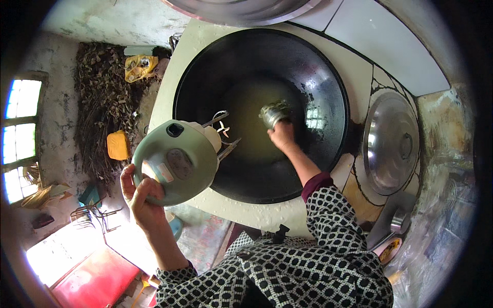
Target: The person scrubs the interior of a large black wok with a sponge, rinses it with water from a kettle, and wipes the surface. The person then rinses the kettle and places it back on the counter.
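Observation:
My left hand [144, 194] grips the edge of a green, rounded appliance head [185, 163], which looks like the motor lid of a food chopper. Its metal shaft parts and curved blades [222, 129] point over the left side of a large black wok [262, 188]. Inside the wok, my right hand [283, 134] holds a roundish, silvery scrubber or small metal vessel [274, 113]; blur hides its exact kind. Cloudy yellowish liquid [250, 134] lies in the wok's bottom, around and below that thing.
Pale worktop [246, 213] with water drops surrounds the wok. A large metal lid [246, 9] stands beyond it, and another round lid [391, 142] lies to the right. Dry brushwood [104, 107], a yellow bag [140, 68] and a red surface [96, 279] are at the left.

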A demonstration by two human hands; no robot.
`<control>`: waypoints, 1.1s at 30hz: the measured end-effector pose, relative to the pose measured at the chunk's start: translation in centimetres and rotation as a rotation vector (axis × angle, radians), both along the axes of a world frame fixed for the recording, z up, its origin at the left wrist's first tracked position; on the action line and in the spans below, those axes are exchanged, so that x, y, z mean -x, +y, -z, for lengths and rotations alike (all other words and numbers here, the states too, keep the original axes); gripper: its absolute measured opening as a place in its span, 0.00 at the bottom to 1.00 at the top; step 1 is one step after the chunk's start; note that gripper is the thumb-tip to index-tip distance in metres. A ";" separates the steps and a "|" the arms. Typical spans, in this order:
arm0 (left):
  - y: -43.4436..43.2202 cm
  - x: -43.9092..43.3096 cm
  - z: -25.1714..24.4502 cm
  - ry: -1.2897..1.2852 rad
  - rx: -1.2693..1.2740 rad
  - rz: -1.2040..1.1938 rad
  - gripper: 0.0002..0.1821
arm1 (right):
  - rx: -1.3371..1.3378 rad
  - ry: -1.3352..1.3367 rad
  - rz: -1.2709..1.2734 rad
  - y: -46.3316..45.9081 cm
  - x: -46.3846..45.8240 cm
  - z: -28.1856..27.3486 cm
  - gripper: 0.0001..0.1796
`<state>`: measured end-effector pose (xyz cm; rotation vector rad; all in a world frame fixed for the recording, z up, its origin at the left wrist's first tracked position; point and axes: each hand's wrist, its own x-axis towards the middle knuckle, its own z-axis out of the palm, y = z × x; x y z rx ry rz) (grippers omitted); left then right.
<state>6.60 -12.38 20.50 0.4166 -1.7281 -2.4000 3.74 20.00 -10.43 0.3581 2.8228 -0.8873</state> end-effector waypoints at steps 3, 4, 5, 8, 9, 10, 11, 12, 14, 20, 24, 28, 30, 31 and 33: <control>-0.1 0.5 1.2 -0.022 0.024 0.023 0.24 | -0.113 -0.295 -0.353 -1.1 -1.7 1.3 0.23; -0.1 0.5 1.4 -0.056 0.026 -0.013 0.23 | -0.200 -0.125 -0.269 -1.0 -2.0 1.7 0.23; -0.2 0.7 1.5 -0.064 0.040 -0.015 0.22 | -0.232 -0.002 -0.239 -0.8 -1.9 2.1 0.22; -0.4 0.9 1.8 -0.087 0.061 -0.014 0.22 | -0.249 -0.007 -0.134 -0.6 -1.0 2.9 0.22; -0.4 1.0 1.9 -0.097 0.082 -0.010 0.22 | -0.243 -0.034 -0.065 -0.5 -0.5 3.1 0.21; -0.4 1.1 2.1 -0.097 0.088 -0.006 0.22 | -0.170 -0.188 -0.027 -0.8 -0.3 3.3 0.22; -0.4 1.2 2.2 -0.095 0.095 -0.004 0.22 | -0.085 -0.278 0.016 -1.1 -0.1 3.4 0.22; -0.4 1.2 2.4 -0.075 0.058 0.018 0.22 | -0.198 0.104 -0.051 -1.3 0.0 3.6 0.21; -0.5 1.4 2.6 -0.088 0.056 0.020 0.22 | -0.376 0.193 -0.243 -1.5 -0.1 3.8 0.20; -0.2 1.3 2.7 -0.099 0.052 0.024 0.22 | -0.192 0.025 -0.010 -0.7 -1.7 4.3 0.17; 0.4 1.1 2.8 -0.098 0.041 0.030 0.21 | -0.185 0.139 -0.153 -1.0 -2.3 4.5 0.18; 0.7 0.5 2.3 -0.119 0.036 0.001 0.21 | -0.092 -0.139 -0.016 -1.7 -2.1 4.6 0.19; 0.9 0.1 2.2 -0.124 0.034 -0.003 0.21 | 0.857 -0.043 0.447 -1.6 -1.9 4.7 0.19; 1.0 -0.1 2.1 -0.112 0.042 0.004 0.21 | 1.414 -0.214 0.805 -1.3 -1.8 4.7 0.16; 1.3 -0.4 2.0 -0.089 0.054 0.016 0.21 | 1.807 -0.263 1.075 -0.5 -1.7 5.0 0.14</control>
